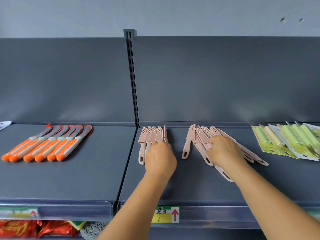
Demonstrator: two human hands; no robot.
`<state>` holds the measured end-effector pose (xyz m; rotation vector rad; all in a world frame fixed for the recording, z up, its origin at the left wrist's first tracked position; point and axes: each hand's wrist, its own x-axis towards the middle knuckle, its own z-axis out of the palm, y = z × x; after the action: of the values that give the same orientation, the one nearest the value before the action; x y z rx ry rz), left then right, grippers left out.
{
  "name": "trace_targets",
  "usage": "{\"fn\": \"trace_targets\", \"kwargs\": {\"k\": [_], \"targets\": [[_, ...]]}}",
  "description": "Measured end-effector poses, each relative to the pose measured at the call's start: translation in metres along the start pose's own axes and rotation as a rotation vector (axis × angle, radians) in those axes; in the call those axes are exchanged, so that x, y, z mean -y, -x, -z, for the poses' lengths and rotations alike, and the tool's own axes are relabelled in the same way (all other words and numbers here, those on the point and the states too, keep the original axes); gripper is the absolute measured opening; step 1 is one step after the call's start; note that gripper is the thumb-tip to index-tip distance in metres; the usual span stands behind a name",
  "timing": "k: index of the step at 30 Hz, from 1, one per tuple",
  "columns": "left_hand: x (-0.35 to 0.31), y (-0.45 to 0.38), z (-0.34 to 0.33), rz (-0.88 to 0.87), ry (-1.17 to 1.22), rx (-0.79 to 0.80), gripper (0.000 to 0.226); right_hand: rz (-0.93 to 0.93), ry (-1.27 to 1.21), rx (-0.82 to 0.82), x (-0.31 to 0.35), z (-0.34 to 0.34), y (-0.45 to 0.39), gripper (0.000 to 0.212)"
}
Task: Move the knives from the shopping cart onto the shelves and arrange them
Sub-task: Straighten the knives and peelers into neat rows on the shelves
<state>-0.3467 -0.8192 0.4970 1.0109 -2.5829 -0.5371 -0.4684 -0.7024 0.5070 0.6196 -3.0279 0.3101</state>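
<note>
My left hand (pixel 160 157) rests on the neat row of pink knives (pixel 150 135) at the shelf's (pixel 86 170) left end, fingers curled over the handles (I can't tell whether it grips one). My right hand (pixel 223 150) grips the loose pink knife pile (pixel 202 135) nearby. Orange knives (pixel 48 144) lie further left, green packaged knives (pixel 287 141) right.

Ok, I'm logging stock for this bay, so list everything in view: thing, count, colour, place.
orange knives: six, orange and grey, left shelf, one row.
neat pink knives: about five, pink, sheathed, right shelf's left end.
loose pink knives: count unclear, pink, fanned mid-shelf.
carded knives: several, green-yellow, far right.
price tag: one, yellow-green, red arrow, shelf edge.
red packets: lower shelf.
left hand: on neat row.
right hand: on loose pile.
</note>
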Motion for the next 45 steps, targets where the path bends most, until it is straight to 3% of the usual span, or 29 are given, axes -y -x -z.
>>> {"fn": "trace_targets", "kwargs": {"k": [4, 8, 11, 19, 27, 35, 41, 45], "targets": [[0.005, -0.004, -0.002, -0.017, -0.047, -0.013, 0.021, 0.036, -0.099, -0.082, 0.013, 0.002, 0.001, 0.021], [0.015, -0.009, -0.004, -0.086, -0.107, 0.003, 0.024, 0.072, -0.353, -0.125, 0.036, -0.002, 0.005, 0.031], [0.021, -0.011, -0.002, -0.152, -0.194, 0.005, 0.028, 0.088, -0.543, -0.067, 0.055, -0.004, 0.012, 0.04], [0.043, -0.013, -0.003, -0.31, -0.271, -0.008, 0.036, 0.065, -0.612, 0.108, 0.087, -0.024, 0.018, 0.039], [0.048, -0.015, -0.006, -0.456, -0.11, 0.077, 0.047, 0.113, -0.543, 0.118, 0.094, -0.028, 0.013, 0.034], [0.036, -0.016, -0.017, -0.495, -0.158, 0.197, 0.056, 0.096, -0.139, 0.098, 0.065, -0.023, 0.008, 0.046], [0.032, -0.018, -0.019, -0.506, -0.248, 0.215, 0.054, 0.19, 0.004, 0.04, 0.058, -0.027, 0.004, 0.015], [0.032, -0.022, -0.017, -0.502, -0.258, 0.218, 0.053, 0.171, 0.065, 0.025, 0.06, -0.022, 0.0, 0.018]]}}
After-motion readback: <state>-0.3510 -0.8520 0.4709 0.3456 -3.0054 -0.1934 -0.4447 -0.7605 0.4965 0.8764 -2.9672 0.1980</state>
